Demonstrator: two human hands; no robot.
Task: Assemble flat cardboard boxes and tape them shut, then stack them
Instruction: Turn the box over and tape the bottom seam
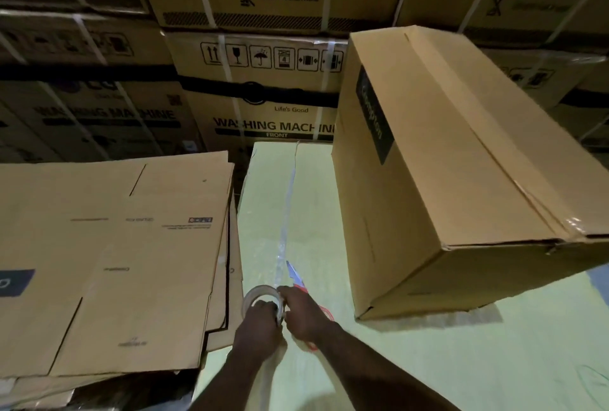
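Cardboard box [379,361] under the hands, head view: flaps closed, contents hidden, with a clear tape strip [286,213] running along its centre seam. Left hand [258,321] grips the tape roll [257,295] at the strip's near end. Right hand [304,311] grips red-handled scissors [294,274], blades apparently at the tape, though blur prevents certainty. A second closed box [461,163], taped at its end, rests on the first, to the right. Flat cardboard stack [115,262] lies just left. Washing-machine cartons [263,107] stand behind.
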